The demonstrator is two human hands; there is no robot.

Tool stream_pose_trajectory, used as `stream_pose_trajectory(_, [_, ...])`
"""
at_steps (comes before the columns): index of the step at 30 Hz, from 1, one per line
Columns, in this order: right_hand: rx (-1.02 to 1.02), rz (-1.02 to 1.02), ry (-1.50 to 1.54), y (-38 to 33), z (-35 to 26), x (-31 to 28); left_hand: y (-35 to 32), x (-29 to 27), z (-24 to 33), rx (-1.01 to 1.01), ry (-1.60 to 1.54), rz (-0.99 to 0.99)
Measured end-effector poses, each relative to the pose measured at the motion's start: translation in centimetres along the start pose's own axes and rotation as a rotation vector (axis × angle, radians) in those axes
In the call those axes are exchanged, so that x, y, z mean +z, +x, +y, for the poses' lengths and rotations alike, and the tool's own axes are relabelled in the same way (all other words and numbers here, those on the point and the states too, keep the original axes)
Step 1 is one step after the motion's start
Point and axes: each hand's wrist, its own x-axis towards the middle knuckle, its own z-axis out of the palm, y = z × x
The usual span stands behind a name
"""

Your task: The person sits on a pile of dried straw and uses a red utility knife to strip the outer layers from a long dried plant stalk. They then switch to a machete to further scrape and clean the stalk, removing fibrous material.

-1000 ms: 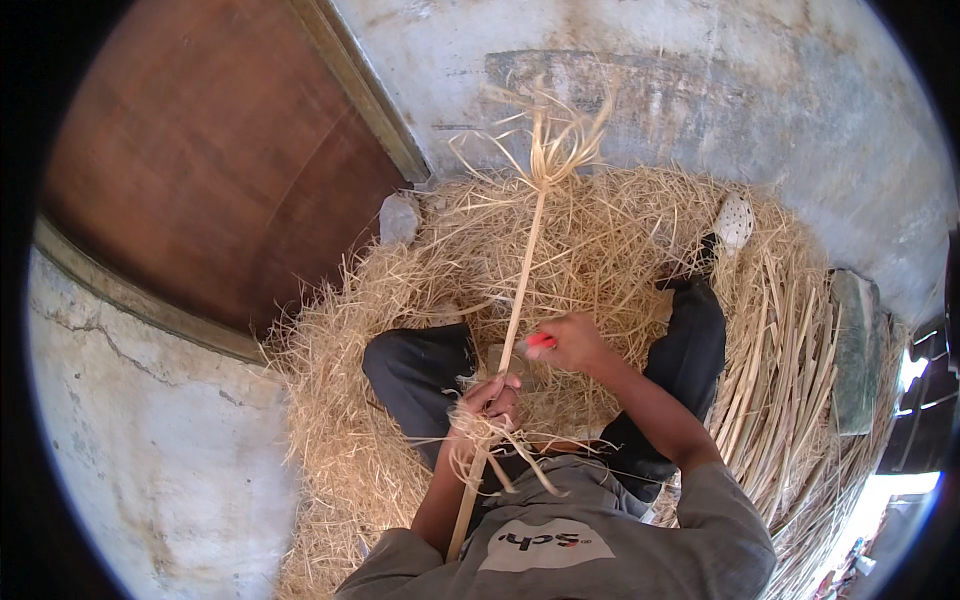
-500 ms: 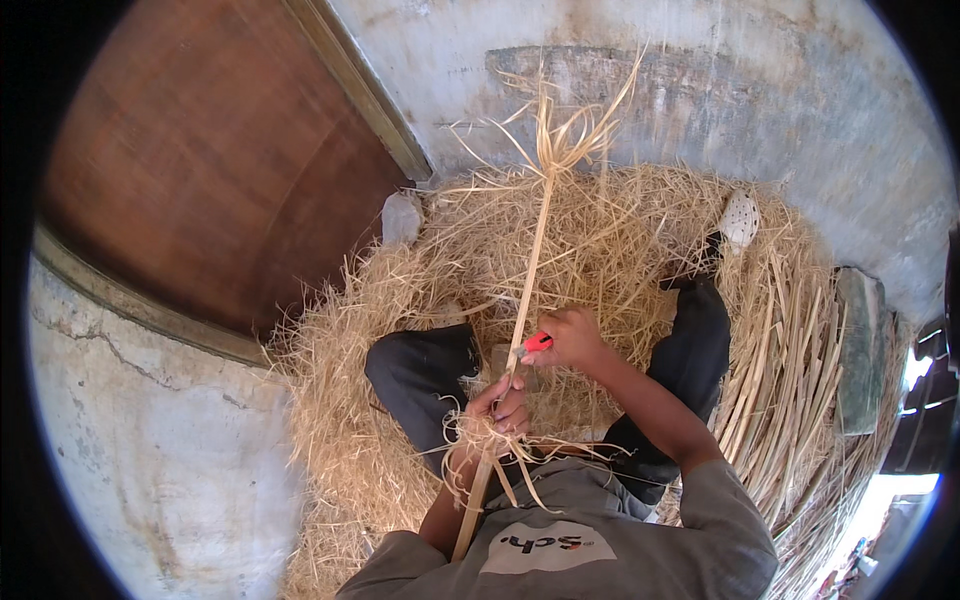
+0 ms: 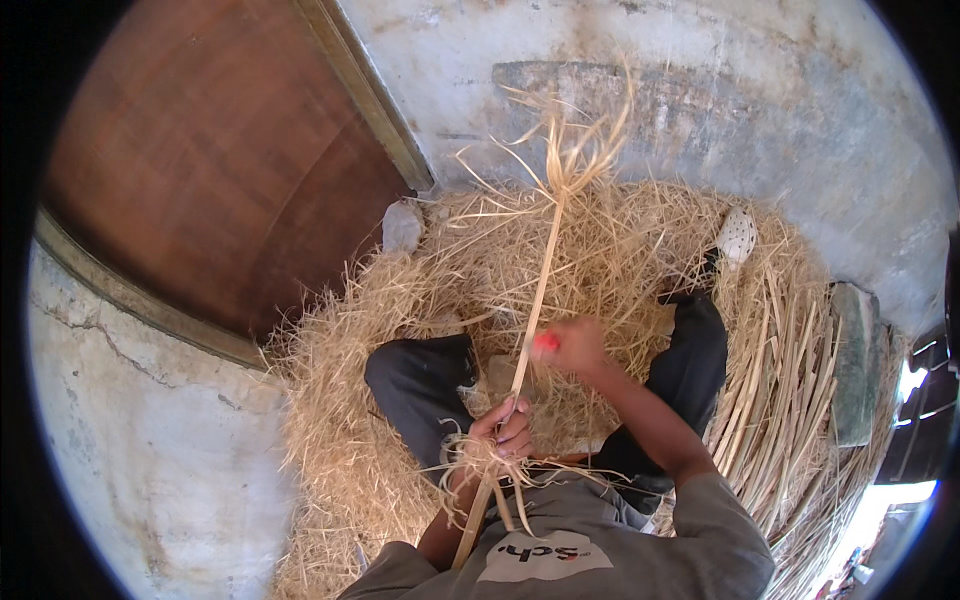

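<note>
A long pale bamboo stick point(image 3: 541, 280) runs from my lap away toward the wall, with a tuft of curled shavings point(image 3: 568, 165) still attached at its far end. My left hand point(image 3: 503, 428) is wrapped around the stick above my lap, and more thin curls point(image 3: 478, 462) hang around that wrist. In my closed right hand point(image 3: 582, 350) is a red-handled knife point(image 3: 546, 342), held against or very near the stick's right side, farther out than the left hand. Motion smears the right hand and knife, and the blade cannot be made out.
Loose straw-like shavings point(image 3: 470, 250) heap around my bent legs. Long split sticks point(image 3: 775, 370) lie at the right beside a greenish slab point(image 3: 853, 365). A whitish stone point(image 3: 403, 226) sits by the brown door point(image 3: 220, 160). A perforated white shoe point(image 3: 737, 235) shows near the wall point(image 3: 760, 110).
My right hand and the knife have moved slightly away from my left hand along the stick and are now blurred. The left hand keeps its hold. The whole view has shifted a little.
</note>
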Motion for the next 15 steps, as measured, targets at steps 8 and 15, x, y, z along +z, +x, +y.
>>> stream_pose_trajectory(8, [0.036, -0.005, -0.011, 0.2, 2.2, -0.7, -0.8, 0.4, -1.0, -0.014, 0.013, 0.005])
stream_pose_trajectory(15, [0.369, 0.164, -0.004, 2.7, 5.8, -2.7, -1.6, 1.3, -2.0, -0.080, 0.043, 0.036])
